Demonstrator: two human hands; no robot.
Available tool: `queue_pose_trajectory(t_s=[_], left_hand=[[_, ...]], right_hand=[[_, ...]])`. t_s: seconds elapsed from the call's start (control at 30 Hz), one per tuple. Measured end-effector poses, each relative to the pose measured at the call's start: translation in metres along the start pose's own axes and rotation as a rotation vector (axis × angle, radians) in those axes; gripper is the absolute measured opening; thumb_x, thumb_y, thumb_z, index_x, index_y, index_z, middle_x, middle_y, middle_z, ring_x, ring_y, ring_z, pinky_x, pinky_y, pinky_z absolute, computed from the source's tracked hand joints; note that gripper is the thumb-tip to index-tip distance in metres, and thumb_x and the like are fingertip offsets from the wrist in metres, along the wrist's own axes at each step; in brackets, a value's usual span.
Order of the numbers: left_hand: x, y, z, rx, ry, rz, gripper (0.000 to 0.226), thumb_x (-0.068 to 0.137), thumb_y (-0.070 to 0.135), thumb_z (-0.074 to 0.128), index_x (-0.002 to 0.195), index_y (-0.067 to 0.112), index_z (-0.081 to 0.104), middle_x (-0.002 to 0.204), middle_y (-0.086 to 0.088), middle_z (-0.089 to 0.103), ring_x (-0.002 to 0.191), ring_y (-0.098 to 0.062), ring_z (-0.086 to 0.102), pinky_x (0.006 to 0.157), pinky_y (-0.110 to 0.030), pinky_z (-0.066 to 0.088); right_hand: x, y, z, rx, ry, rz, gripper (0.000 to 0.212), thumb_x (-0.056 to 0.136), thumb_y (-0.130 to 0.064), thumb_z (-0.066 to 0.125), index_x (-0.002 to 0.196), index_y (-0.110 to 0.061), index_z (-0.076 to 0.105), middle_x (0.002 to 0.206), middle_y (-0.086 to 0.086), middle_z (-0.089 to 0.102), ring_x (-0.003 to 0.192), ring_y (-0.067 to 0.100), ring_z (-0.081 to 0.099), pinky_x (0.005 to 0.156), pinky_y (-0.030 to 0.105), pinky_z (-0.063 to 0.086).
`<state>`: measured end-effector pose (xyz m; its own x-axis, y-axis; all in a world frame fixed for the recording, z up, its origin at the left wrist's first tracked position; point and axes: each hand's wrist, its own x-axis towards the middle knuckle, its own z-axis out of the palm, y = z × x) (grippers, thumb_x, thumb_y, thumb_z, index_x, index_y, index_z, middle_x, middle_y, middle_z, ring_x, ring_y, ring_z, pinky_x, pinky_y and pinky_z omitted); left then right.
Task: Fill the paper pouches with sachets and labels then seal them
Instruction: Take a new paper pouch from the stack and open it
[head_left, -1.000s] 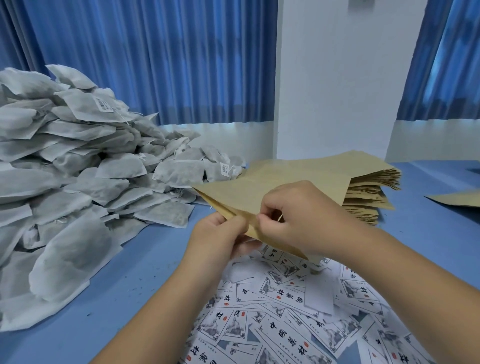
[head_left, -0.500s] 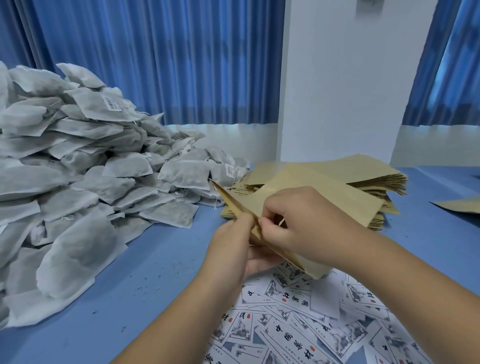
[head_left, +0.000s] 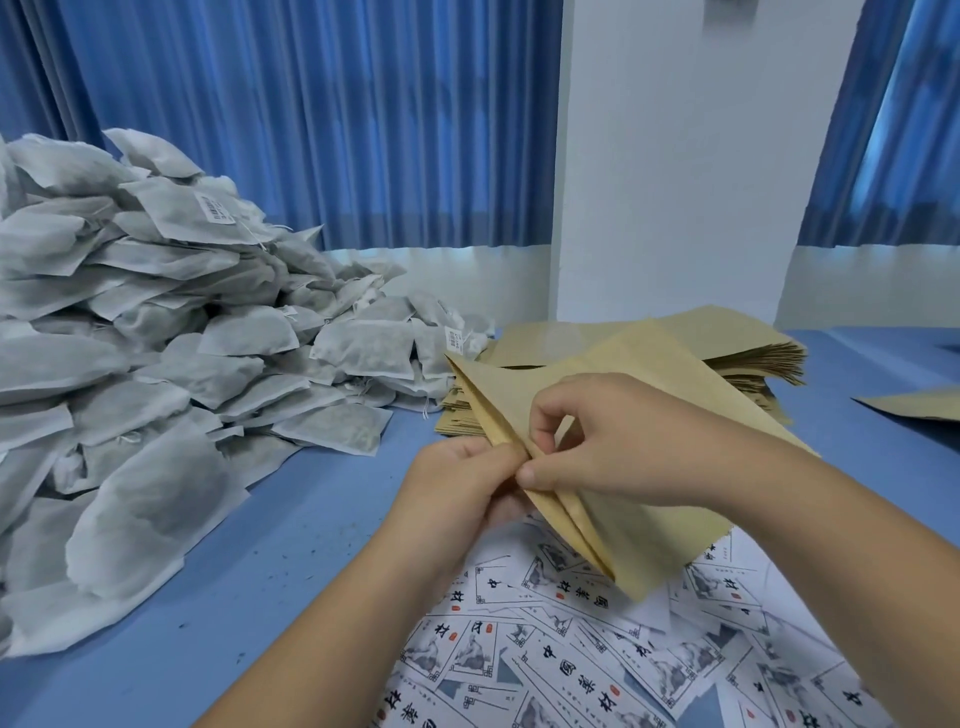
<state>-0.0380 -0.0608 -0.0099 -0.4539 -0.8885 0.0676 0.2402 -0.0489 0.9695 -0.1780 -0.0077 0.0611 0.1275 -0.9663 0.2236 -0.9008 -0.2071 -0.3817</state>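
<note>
Brown paper pouch (head_left: 660, 535) is held off the surface (head_left: 291, 561) at the middle of the view, tilted with one corner pointing up and away, its long open edge facing the person. The left hand (head_left: 457, 488) pinches the near layer of that edge and the right hand (head_left: 613, 441) pinches the far layer between thumb and forefinger, so each grip is clamped on the pouch and the two layers stand slightly parted. Printed labels (head_left: 571, 675) lie scattered just beneath it. Behind it sits a stack of flat pouches (head_left: 753, 358), and to the left a tall heap of grey sachets (head_left: 156, 374) rests on the blue surface. A single pouch (head_left: 919, 405) lies at the right edge; blue curtains (head_left: 311, 130) and a white pillar (head_left: 675, 156) stand behind
</note>
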Motion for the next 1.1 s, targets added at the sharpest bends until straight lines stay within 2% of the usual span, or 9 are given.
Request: queue_pose_trajectory(t_s=[0.13,0.2,0.3,0.37,0.43,0.6,0.77,0.93,1.1], left_hand=[[0.002,0.000,0.005,-0.110,-0.053,-0.004,0.014,0.085,-0.007,0.054,0.078,-0.005,0.066,0.076,-0.021,0.067,0.067,-0.024,0.068,0.059,-0.027,0.057],[0.000,0.002,0.007,-0.144,-0.105,-0.024,0.019,0.086,-0.005,0.051,0.077,0.000,0.067,0.075,-0.019,0.064,0.068,-0.025,0.063,0.060,-0.033,0.058],[-0.004,0.007,0.006,-0.143,-0.202,-0.083,0.020,0.094,0.011,0.047,0.091,0.001,0.064,0.075,-0.013,0.063,0.063,-0.026,0.067,0.058,-0.039,0.059],[-0.006,0.008,0.005,-0.136,-0.226,-0.110,0.027,0.098,0.021,0.046,0.102,0.001,0.064,0.082,-0.014,0.063,0.062,-0.026,0.067,0.058,-0.040,0.058],[-0.006,0.010,0.006,-0.128,-0.222,-0.109,0.027,0.098,0.019,0.043,0.100,0.002,0.065,0.080,-0.013,0.064,0.061,-0.025,0.066,0.057,-0.040,0.058],[-0.004,0.011,0.005,-0.129,-0.185,-0.083,0.024,0.095,0.006,0.039,0.086,-0.001,0.061,0.066,-0.014,0.065,0.056,-0.026,0.066,0.052,-0.035,0.056],[0.001,0.005,0.007,-0.060,-0.108,-0.088,0.026,0.094,0.002,0.039,0.087,-0.007,0.062,0.075,-0.021,0.068,0.064,-0.032,0.069,0.057,-0.037,0.058],[0.004,0.004,0.007,-0.044,-0.055,-0.095,0.027,0.089,-0.003,0.040,0.076,-0.008,0.062,0.068,-0.022,0.068,0.062,-0.032,0.070,0.059,-0.039,0.059],[0.006,0.003,0.006,-0.047,-0.042,-0.088,0.029,0.086,-0.004,0.037,0.073,-0.008,0.062,0.068,-0.024,0.068,0.062,-0.032,0.070,0.058,-0.035,0.058]], right_hand=[[-0.005,-0.012,-0.003,-0.178,0.054,-0.030,0.018,0.082,-0.028,0.066,0.071,-0.020,0.054,0.081,-0.003,0.061,0.080,0.014,0.058,0.070,0.029,0.047],[-0.007,-0.021,0.000,-0.356,0.117,-0.091,0.021,0.082,-0.024,0.060,0.067,-0.023,0.045,0.080,-0.005,0.053,0.075,0.017,0.053,0.064,0.034,0.046],[-0.009,-0.031,0.007,-0.537,0.152,-0.166,0.035,0.078,-0.018,0.059,0.062,-0.025,0.028,0.071,-0.006,0.038,0.055,0.011,0.033,0.045,0.029,0.024],[-0.008,-0.034,0.012,-0.617,0.165,-0.184,0.037,0.077,-0.017,0.058,0.065,-0.026,0.024,0.069,-0.006,0.032,0.052,0.008,0.023,0.045,0.029,0.014],[-0.006,-0.032,0.015,-0.662,0.178,-0.197,0.037,0.077,-0.016,0.058,0.067,-0.027,0.024,0.067,-0.006,0.029,0.051,0.008,0.019,0.045,0.029,0.012],[-0.002,-0.025,0.022,-0.655,0.151,-0.211,0.035,0.079,-0.017,0.056,0.070,-0.028,0.023,0.065,-0.007,0.026,0.051,0.010,0.019,0.045,0.028,0.013],[0.002,-0.017,0.025,-0.587,0.114,-0.175,0.036,0.081,-0.013,0.050,0.064,-0.025,0.021,0.063,-0.007,0.028,0.051,0.007,0.023,0.044,0.026,0.015],[0.002,-0.013,0.026,-0.518,0.130,-0.146,0.036,0.082,-0.011,0.047,0.064,-0.025,0.020,0.063,-0.007,0.029,0.052,0.006,0.025,0.043,0.025,0.017],[0.004,-0.009,0.028,-0.417,0.142,-0.099,0.032,0.086,-0.013,0.047,0.065,-0.023,0.026,0.068,-0.005,0.040,0.059,0.015,0.040,0.050,0.033,0.035]])
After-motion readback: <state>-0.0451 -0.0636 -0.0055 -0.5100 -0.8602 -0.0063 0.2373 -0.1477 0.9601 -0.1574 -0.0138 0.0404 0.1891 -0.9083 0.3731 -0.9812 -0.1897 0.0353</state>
